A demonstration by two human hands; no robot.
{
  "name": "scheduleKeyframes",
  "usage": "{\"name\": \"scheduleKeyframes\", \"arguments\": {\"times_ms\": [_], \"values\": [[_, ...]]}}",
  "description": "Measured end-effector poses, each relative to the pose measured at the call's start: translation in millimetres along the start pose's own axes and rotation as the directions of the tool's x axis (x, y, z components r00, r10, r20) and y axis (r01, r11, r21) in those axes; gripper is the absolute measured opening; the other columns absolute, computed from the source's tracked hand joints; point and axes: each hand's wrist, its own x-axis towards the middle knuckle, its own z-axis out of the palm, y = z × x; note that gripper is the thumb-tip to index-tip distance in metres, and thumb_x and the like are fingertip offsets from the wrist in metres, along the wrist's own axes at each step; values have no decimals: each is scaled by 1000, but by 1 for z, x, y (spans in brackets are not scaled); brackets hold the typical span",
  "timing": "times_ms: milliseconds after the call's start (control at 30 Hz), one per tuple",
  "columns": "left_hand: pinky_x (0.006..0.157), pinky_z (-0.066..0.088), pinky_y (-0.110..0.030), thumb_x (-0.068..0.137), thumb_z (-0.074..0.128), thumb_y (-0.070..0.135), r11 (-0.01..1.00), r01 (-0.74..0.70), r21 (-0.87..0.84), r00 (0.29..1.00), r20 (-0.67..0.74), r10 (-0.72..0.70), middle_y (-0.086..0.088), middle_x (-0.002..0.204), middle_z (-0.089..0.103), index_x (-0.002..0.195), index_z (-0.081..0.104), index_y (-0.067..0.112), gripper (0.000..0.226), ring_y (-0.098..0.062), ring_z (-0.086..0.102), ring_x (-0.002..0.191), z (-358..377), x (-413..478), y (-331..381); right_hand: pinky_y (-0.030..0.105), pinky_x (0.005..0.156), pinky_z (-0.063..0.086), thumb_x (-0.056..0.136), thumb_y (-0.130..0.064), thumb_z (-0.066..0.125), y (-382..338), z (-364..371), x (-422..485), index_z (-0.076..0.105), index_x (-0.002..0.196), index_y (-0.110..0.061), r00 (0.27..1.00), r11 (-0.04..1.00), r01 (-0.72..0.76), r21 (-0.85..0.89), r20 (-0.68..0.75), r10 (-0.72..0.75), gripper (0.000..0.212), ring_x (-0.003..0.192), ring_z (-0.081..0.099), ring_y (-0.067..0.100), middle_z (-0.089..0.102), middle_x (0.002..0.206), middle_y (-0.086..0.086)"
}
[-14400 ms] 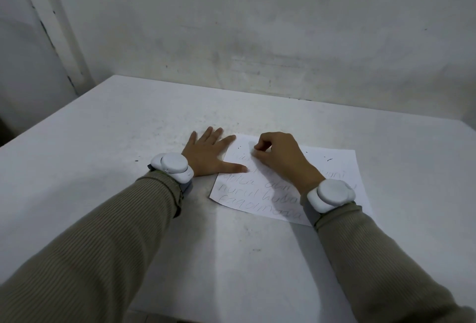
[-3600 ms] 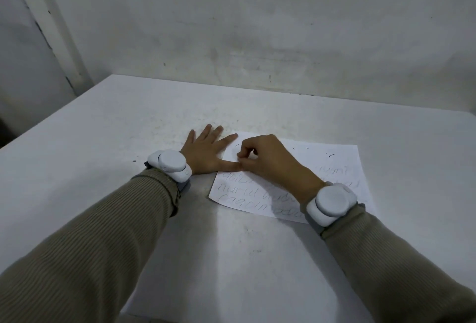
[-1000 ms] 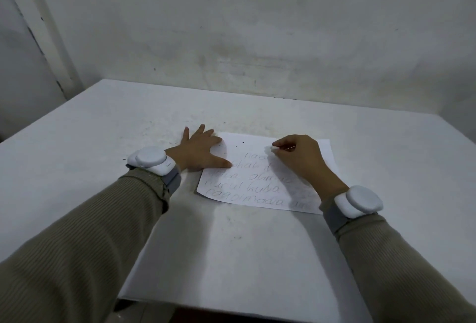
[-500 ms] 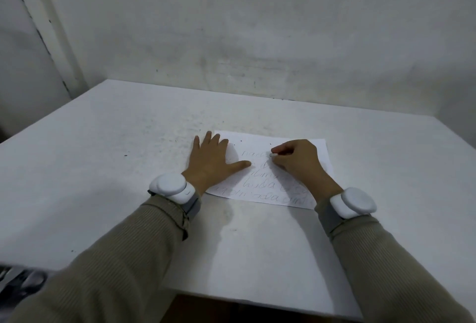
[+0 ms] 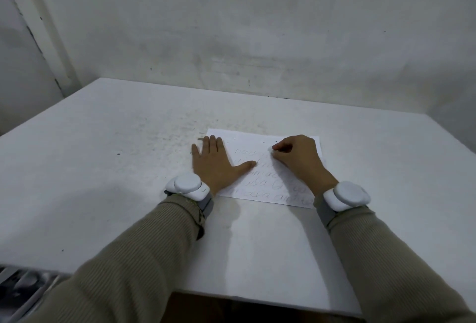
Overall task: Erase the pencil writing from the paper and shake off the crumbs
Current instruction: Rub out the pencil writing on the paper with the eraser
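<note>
Light, limp paper (image 5: 268,183), best pinned at its 9 o'clock edge by my flat, released left grip (image 5: 213,163); my right grip (image 5: 296,158), at 1 o'clock, pinches a presumed, unseen eraser.

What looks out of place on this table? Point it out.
Nothing is damaged or spilled. Dark specks lie scattered on the table left of the paper, with a few along the paper's far edge. They could be eraser crumbs or dirt; they are too small to tell.
</note>
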Motion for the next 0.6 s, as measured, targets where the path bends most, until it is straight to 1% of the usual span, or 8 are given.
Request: {"name": "scheduleKeyframes", "arguments": {"times_ms": [100,200,267,333,400,533,567,600], "values": [[121,-1,-52,70,25,96,1000,7,25,1000,-29,-6,-11,165,8,157,10,6,126,-23,1,152,6,2,-2,19,81,52,79,-13,75,-8,2,0,78,88,-13,995,998,55,-6,78,-54,10,85,67,9,74,89,-1],[121,-1,-52,69,24,96,999,17,39,999,-43,-16,-10,165,9,157,11,7,126,-22,2,152,10,3,-2,11,78,45,81,-13,72,-16,9,-2,78,93,-15,974,988,146,-49,183,-135,13,86,64,6,73,93,-3],[121,-1,-52,68,22,97,999,15,37,999,-44,-14,-10,165,8,157,10,7,127,-22,1,152,11,5,-3,13,80,44,83,-13,71,-15,10,0,78,95,-14,972,983,170,-75,179,-155,14,87,63,7,73,95,-2],[121,0,-52,68,22,97,999,14,35,998,-55,-12,-10,165,9,156,12,7,127,-23,2,152,13,5,-4,17,82,45,84,-13,70,-10,9,3,78,95,-13,978,981,173,-88,134,-161,13,90,64,10,74,97,1],[121,0,-52,69,23,96,999,13,35,998,-61,-11,-10,165,10,156,12,6,126,-23,3,152,12,3,-3,17,81,44,84,-13,69,-9,8,6,78,94,-13,981,980,172,-103,110,-161,13,90,65,12,74,97,2],[121,-2,-52,72,24,94,999,5,44,1000,-9,-5,-10,165,5,157,7,6,123,-22,-2,152,7,2,-3,5,71,41,82,-12,72,-15,11,2,78,92,-13,966,977,198,-79,184,-181,12,80,61,5,74,92,-1],[121,-1,-53,72,23,94,999,6,51,1000,-13,-6,-10,165,5,157,7,6,123,-22,-2,152,7,2,-3,6,72,43,82,-12,72,-16,11,1,78,91,-13,961,976,204,-69,204,-187,11,81,62,6,73,91,-1],[121,-1,-53,72,23,94,999,4,52,1000,-13,-4,-10,165,5,157,7,6,123,-22,-2,152,7,2,-3,11,75,46,82,-13,72,-15,12,2,78,92,-12,960,975,208,-74,204,-189,11,83,63,8,73,92,0]]}}
